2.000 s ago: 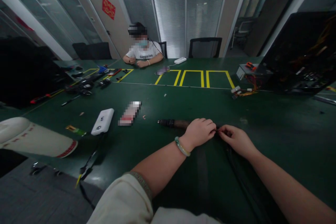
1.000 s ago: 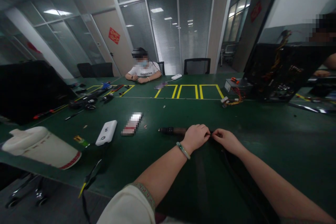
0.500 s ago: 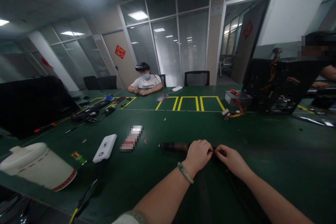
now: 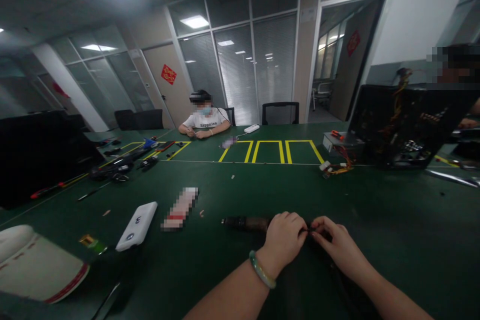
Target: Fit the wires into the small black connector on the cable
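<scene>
In front of me on the green table lies a dark, slim cylinder-shaped item [image 4: 240,222] with a ridged black end, a small metal tip and a brownish middle. I cannot make out its exact kind. My left hand [image 4: 287,237], a green bangle at its wrist, is closed over its right part. Thumb and fingertips of my right hand [image 4: 335,242] pinch a thin dark piece close to the left fingertips. What lies under the left palm is hidden. A dark strip, blurred in shadow, runs along the table below my right hand.
A white power bank [image 4: 137,226], a blurred-out phone-sized object [image 4: 180,210], a green-and-gold item [image 4: 92,244] and a lidded pot [image 4: 37,265] stand left. Tools [image 4: 118,164] lie beyond. An open computer case [image 4: 401,125] stands right; a person [image 4: 204,117] sits opposite.
The view has shifted slightly, so the table things sit lower and further left. Both hands keep their grip, with only small finger movement at the pinched piece.
</scene>
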Demonstrator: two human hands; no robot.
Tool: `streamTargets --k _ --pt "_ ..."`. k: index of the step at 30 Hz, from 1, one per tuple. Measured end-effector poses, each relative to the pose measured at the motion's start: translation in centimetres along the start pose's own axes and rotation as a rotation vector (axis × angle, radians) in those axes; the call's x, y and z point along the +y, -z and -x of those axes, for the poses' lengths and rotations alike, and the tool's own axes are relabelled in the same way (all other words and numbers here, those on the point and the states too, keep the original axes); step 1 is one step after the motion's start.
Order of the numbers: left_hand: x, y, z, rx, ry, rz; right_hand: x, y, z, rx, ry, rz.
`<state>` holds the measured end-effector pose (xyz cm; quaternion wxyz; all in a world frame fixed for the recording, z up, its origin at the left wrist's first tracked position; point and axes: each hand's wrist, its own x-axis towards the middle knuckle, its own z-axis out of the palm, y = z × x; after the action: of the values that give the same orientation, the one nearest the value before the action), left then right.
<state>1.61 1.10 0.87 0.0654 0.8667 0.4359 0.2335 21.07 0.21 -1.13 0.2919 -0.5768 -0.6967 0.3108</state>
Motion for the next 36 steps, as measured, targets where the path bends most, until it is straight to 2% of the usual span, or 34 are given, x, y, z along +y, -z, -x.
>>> streamTargets --k 29,36 --pt "0.09 0.59 -0.49 -0.071 -0.004 -0.028 0.03 0.34 -0.10 -0.050 0.065 0.153" --pt "0.41 0.61 -0.34 -0.077 -0.005 -0.064 -0.64 -0.02 0.29 0.021 0.073 0.154"
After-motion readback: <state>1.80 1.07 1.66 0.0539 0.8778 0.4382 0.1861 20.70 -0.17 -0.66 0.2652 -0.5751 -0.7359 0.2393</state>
